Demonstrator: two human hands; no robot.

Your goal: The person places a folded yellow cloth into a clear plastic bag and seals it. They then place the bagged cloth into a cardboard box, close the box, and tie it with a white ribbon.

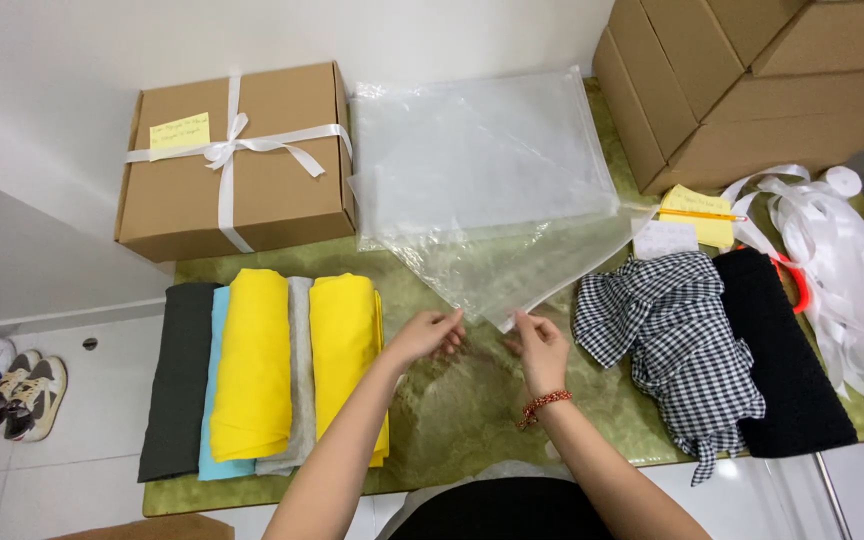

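1. Two bare hands meet near the middle of the green patterned table (452, 420), close to its near edge: our left hand (430, 335) pinches the near edge of a clear, flat plastic bag (512, 262), and our right hand (540, 350), with a red beaded bracelet (544, 404) at the wrist, pinches the same edge just beside it.
2. The bag lies tilted across the table's middle, its near corner between our hands, its far part resting under a second clear plastic bag (472, 150) toward the far edge.
3. Along the left edge we see a row of folded cloths side by side: a dark grey one (177, 380), a light blue one (214, 400), a yellow one (252, 365), a pale grey one (297, 380) and another yellow one (347, 345) nearest our left hand.
4. Right of our right hand lies a crumpled black-and-white checked garment (677, 340), touching a folded black cloth (782, 350).
5. White ribbon (842, 260) is heaped at the right edge.
6. At the far left corner sits a flat brown cardboard box tied with white ribbon (237, 155); at the far right corner, stacked plain cardboard boxes (732, 80).
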